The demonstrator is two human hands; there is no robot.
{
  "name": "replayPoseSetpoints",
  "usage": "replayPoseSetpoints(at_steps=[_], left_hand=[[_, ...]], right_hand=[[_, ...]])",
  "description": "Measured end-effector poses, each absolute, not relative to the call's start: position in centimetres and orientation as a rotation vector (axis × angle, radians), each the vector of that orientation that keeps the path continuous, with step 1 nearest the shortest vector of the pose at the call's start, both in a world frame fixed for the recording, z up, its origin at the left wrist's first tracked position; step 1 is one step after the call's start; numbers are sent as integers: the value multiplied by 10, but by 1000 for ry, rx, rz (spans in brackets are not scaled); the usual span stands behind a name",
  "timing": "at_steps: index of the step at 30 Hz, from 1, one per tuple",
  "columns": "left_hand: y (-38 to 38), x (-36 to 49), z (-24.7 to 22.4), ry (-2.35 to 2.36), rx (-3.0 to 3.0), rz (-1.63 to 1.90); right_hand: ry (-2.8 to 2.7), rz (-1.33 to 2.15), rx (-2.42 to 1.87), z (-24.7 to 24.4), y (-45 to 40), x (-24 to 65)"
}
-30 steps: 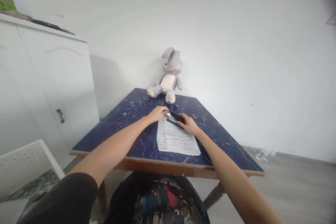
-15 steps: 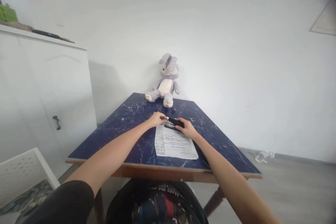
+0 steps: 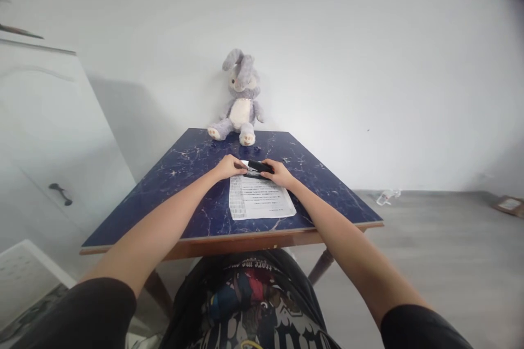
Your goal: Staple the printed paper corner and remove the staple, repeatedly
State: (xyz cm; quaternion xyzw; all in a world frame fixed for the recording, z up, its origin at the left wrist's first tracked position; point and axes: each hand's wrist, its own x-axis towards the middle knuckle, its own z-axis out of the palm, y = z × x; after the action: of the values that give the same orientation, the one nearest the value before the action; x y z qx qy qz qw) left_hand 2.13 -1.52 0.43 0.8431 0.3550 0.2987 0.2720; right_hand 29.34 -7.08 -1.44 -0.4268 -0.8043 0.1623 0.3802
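Observation:
A black stapler lies over the upper part of a printed paper sheet on the blue marbled table. My right hand is closed round the stapler's right end. At the sheet's top left corner, my left hand pinches the paper edge, close to the stapler's left end. The stapler's upper arm is raised from its base.
A grey plush rabbit sits at the table's far edge against the wall. On the left stands a white cabinet, with a white crate below. Crumpled clear plastic lies on the floor at right.
The view has shifted, so table, rabbit and hands appear further left and higher. The stapler looks more level and its arm more widely raised from its base. Both hands keep their hold.

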Motion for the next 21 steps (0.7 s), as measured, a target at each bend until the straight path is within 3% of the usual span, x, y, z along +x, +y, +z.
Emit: replayPoseSetpoints(at_steps=[13,21], left_hand=[[-4,-12,17,705,2212,647],[-22,23,13,658,2147,774]], right_hand=[[-1901,602,-1055,-12,-73,297],[-1940,780,-847,-4,-85,290]])
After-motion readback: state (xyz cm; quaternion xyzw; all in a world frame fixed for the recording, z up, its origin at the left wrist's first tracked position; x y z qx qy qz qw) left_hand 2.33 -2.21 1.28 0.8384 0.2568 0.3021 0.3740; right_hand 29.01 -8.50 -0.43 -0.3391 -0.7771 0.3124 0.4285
